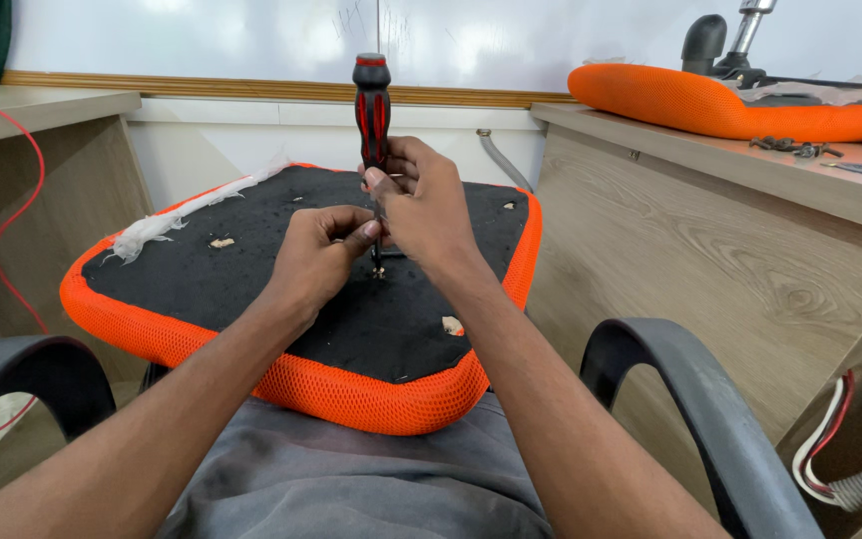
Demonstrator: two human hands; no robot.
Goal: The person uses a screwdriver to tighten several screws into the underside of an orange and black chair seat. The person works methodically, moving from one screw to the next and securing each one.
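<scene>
Wooden desks (pixel 740 269) flank a white wall (pixel 251 40) with a wooden rail (pixel 202 88); black chair armrests (pixel 690 399) sit nearest.

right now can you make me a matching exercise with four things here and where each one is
Things:
1. red and black screwdriver
2. orange mesh seat cushion with black underside
3. second orange mesh cushion
4. red cable

Places:
A. on the wooden desk at upper right
B. hanging at the far left
C. upright, gripped by the right hand
D. across the person's lap

Pairs: 1-C, 2-D, 3-A, 4-B
</scene>
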